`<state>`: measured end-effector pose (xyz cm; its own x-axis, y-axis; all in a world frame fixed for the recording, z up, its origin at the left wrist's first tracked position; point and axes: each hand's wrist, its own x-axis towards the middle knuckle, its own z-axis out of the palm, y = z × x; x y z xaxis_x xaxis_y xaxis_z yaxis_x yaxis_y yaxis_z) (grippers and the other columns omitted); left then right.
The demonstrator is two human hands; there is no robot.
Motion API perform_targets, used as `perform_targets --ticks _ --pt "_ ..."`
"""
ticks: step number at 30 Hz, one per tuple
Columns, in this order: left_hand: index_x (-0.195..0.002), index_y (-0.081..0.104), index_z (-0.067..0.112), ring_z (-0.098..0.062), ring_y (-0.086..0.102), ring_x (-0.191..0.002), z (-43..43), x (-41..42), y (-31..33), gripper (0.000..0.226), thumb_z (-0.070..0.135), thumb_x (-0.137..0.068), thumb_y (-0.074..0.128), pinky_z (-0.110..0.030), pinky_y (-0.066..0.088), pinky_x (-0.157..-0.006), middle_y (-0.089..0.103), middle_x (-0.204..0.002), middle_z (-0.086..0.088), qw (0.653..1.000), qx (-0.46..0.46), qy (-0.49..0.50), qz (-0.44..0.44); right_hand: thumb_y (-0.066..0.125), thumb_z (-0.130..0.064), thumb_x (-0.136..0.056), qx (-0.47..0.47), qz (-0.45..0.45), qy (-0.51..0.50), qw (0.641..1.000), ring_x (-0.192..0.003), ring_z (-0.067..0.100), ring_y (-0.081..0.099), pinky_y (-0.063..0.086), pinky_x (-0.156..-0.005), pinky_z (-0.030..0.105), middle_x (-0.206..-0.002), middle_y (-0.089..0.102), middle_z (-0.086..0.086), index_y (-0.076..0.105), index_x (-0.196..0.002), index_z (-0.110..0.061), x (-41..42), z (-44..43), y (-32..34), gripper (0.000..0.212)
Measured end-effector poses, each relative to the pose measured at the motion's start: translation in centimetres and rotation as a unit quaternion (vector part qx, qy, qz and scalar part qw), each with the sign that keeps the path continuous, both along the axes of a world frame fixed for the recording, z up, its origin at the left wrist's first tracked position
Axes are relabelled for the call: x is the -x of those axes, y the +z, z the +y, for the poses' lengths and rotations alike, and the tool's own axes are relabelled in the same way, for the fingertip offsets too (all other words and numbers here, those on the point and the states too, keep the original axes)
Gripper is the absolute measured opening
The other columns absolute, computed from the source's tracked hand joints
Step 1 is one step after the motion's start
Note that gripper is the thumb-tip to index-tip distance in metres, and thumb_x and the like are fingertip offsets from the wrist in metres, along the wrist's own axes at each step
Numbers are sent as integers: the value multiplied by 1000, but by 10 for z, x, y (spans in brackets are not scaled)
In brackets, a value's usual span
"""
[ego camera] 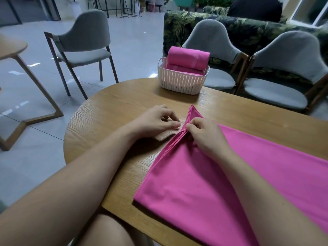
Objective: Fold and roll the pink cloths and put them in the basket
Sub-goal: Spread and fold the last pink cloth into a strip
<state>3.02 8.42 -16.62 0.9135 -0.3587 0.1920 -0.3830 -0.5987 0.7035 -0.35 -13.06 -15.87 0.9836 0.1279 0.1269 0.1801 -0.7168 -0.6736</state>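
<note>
The right hand [204,134] pinches the pink cloth [195,183] at its gathered far-left corner, the left hand [158,119] curled just beside, possibly pinching too; the cloth's length runs near-right.

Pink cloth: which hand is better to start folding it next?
Right, probably. The right hand pinches the cloth at its bunched edge; the left hand is beside it, over the table.

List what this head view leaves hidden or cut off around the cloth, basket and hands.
Pink cloth: head view, right and near parts cut off by the frame edges.
Basket: rolls below the top roll hidden by it and the wall; count unclear.
Tan flat piece: mostly under the left hand; unidentifiable.
Right hand: covers the cloth's gathered folds beneath it.
</note>
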Motion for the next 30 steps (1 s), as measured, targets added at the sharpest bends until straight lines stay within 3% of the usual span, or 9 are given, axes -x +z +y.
perform_targets --ticks 2,4,9,12,15,20,23,30 --pt "-99 81 32 -4 63 -98 1 1 3 20 50 -91 78 -22 47 -89 61 -105 12 1000 -12 -13 24 61 -30 -100 14 -11 13 1000 -63 16 64 57 -73 42 -60 65 -5 71 -79 -19 -3 -3 -1 25" --pt "-99 82 34 -4 64 -103 2 3 6 23 54 -89 78 -27 50 -97 64 -107 15 999 -8 -31 41 61 -31 -101 10 -11 20 1000 -63 14 64 56 -73 41 -62 66 -6 70 -80 -21 -5 -4 -2 25" --pt "-99 84 31 -3 64 -113 2 5 7 15 43 -92 79 -31 45 -110 69 -112 12 998 11 -42 48 60 -30 -98 6 -16 10 1000 -66 21 68 58 -74 45 -63 66 -4 68 -76 -19 -5 -2 -4 26" --pt "-98 85 25 -3 64 -111 1 4 6 7 26 -93 79 -27 44 -109 70 -113 10 998 13 -39 44 59 -28 -96 -12 -3 4 1000 -58 20 69 60 -70 47 -65 70 0 68 -76 -17 -3 0 -3 24" --pt "-95 85 26 -6 66 -109 0 6 6 16 13 -89 78 -27 47 -105 70 -112 9 998 16 -40 50 60 -27 -94 -28 6 -1 1000 -54 19 69 61 -67 47 -67 72 1 69 -77 -17 -1 0 -3 22" --pt "-89 78 28 -21 70 -100 -2 7 3 21 8 -84 83 -42 53 -106 65 -105 3 996 63 -27 60 59 -29 -91 -30 13 -6 999 -56 18 69 61 -68 48 -67 73 -1 69 -76 -19 -1 1 -3 21" --pt "-104 74 24 -20 67 -100 -3 5 1 27 14 -82 87 -48 55 -102 66 -106 1 997 66 -12 34 55 -35 -86 -26 9 -12 1000 -61 20 70 61 -67 50 -68 72 -2 69 -75 -20 -1 2 -3 23" --pt "-108 81 32 -10 63 -101 -2 6 1 19 23 -91 82 -37 51 -104 54 -108 4 999 -7 -44 -5 52 -38 -82 -14 4 -18 1000 -61 20 69 60 -65 48 -66 72 -2 68 -75 -20 -2 3 -5 26"
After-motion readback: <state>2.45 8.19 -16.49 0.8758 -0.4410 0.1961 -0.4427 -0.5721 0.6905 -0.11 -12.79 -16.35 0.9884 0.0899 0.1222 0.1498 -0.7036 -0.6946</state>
